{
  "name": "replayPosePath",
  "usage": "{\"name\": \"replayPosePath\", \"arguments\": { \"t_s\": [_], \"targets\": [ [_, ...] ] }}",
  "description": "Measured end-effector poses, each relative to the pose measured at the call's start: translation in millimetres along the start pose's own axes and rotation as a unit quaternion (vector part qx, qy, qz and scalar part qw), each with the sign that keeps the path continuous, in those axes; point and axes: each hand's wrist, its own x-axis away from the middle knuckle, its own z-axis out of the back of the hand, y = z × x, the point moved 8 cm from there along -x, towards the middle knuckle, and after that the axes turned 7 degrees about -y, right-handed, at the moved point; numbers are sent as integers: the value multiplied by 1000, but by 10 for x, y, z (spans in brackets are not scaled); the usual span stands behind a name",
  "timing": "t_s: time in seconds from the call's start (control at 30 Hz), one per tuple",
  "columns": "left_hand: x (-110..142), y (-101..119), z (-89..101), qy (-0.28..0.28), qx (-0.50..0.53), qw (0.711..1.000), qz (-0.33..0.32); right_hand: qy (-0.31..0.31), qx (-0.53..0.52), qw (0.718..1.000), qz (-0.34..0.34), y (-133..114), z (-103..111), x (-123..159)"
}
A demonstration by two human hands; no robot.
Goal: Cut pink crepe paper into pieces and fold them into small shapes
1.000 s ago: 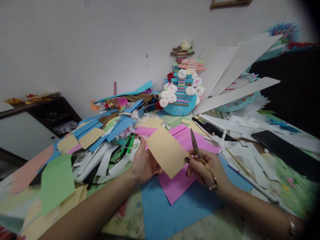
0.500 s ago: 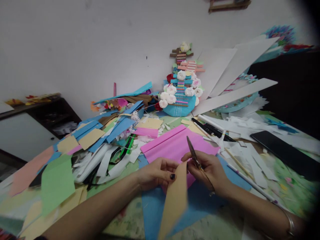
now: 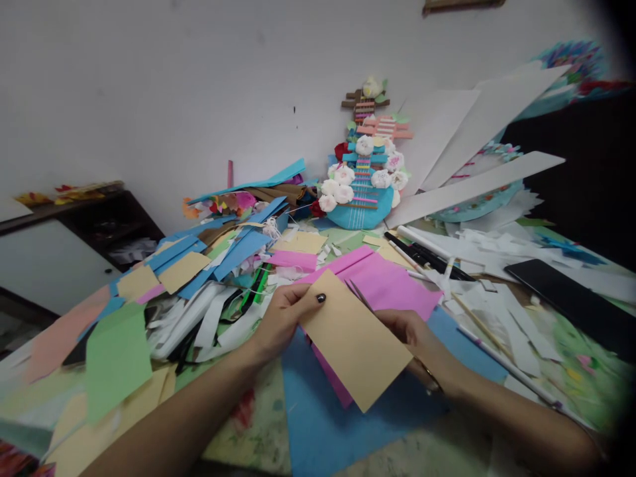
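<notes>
My left hand (image 3: 284, 317) pinches the upper left corner of a tan rectangle of paper (image 3: 355, 341), thumb on its face. The sheet is tilted, its broad side turned towards me. My right hand (image 3: 415, 334) is closed around a pair of scissors (image 3: 361, 295); the blades stick up behind the sheet's upper edge, and the handle loop shows below the palm. Some right fingers are hidden behind the paper. Beneath both hands lies a pink sheet (image 3: 402, 285) with a folded strip along its far edge, partly over a blue sheet (image 3: 338, 440).
Paper guitars with white flowers (image 3: 360, 199) lean against the wall. Coloured paper pieces and white strips (image 3: 216, 324) crowd the left. Black pens (image 3: 432, 255), a dark phone-like slab (image 3: 566, 295), a thin rod (image 3: 507, 364) and white offcuts lie on the right.
The tan paper has swung from nearly edge-on to broad side facing me. My left hand has moved slightly up and left. The scissors now sit mostly behind the sheet.
</notes>
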Motion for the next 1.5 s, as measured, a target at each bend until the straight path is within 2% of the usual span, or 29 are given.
{"name": "replayPosePath", "arguments": {
  "t_s": [0.1, 0.2, 0.37, 0.5, 0.67, 0.87, 1.07, 1.5],
  "targets": [
    [2, 67, 79, 32, -71, 997, -11, -34, 0, 999, -5, 4, -71, 11],
    [12, 126, 154, 65, -95, 993, -27, -49, -5, 999, 4, -19, -92, 20],
    [17, 188, 229, 67, -118, 989, -56, -59, 42, 997, -24, 47, -92, 29],
    [22, 193, 276, 66, -128, 988, -57, -73, 31, 997, -26, 76, -120, 29],
    [26, 217, 331, 91, -157, 982, -56, -90, 15, 995, -31, 17, -163, 28],
    [11, 153, 309, 79, -145, 986, -26, -89, 27, 995, -24, -34, -192, 46],
    [30, 135, 318, 82, -186, 978, -36, -84, 46, 995, -41, 17, -183, 56],
    [47, 163, 237, 85, -157, 984, -11, -59, 113, 992, 0, -2, -159, 16]
  ]
}}
